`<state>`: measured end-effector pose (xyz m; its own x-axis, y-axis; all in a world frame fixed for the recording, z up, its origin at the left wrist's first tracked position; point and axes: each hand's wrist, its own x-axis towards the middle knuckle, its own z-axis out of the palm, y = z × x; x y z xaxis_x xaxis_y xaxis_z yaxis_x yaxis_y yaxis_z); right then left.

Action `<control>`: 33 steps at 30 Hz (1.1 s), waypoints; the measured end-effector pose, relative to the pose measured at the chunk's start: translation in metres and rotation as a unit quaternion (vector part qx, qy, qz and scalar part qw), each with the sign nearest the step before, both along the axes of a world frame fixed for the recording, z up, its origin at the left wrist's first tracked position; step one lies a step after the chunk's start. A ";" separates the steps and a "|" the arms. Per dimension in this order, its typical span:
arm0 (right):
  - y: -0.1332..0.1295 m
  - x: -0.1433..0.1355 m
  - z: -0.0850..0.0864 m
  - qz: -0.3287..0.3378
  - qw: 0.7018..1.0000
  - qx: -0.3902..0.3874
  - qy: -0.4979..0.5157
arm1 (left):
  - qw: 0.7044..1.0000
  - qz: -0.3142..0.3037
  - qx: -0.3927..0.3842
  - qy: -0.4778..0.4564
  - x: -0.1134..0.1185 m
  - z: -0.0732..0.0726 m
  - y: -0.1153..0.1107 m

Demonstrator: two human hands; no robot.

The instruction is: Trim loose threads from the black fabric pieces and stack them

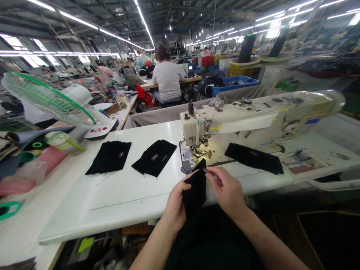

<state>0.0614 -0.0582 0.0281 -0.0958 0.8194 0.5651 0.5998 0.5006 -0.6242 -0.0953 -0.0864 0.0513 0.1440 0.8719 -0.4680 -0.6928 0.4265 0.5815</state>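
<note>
A black fabric piece (195, 191) hangs from my left hand (177, 202), pinched between thumb and fingers at the table's front edge. My right hand (227, 189) is closed at the cloth's upper right edge. Between its thumb and forefinger is a small, slim, dark grey item (206, 171), too small to name. Just beyond both hands stands the needle area of a cream sewing machine (194, 131), its lamp lit. Two black fabric pieces with small grey labels, one further left (109, 157) and one nearer (154, 157), lie flat on the white table.
Another black piece (254, 157) lies under the machine arm. A green-rimmed fan (50, 97) stands at the left, near a lidded plastic tub (63, 142) and pink rolls (50, 157). A person in a white top (168, 80) sits ahead, beside a blue basket (234, 84).
</note>
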 end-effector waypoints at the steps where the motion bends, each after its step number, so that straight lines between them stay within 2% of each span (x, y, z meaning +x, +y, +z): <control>1: 0.000 0.000 0.000 0.001 1.000 -0.001 0.000 | 1.000 0.000 0.000 -0.008 -0.001 0.000 0.000; 25: 0.000 -0.002 -0.002 -0.002 1.000 -0.018 -0.004 | 0.998 -0.021 -0.003 -0.052 -0.002 0.000 -0.001; 33: 0.000 -0.006 -0.002 0.004 0.999 -0.032 0.000 | 0.997 -0.026 0.014 -0.069 -0.001 -0.008 -0.002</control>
<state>0.0557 -0.0586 0.0263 -0.1033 0.8526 0.5123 0.5960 0.4654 -0.6544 -0.0961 -0.0885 0.0431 0.2511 0.8737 -0.4166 -0.7435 0.4497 0.4949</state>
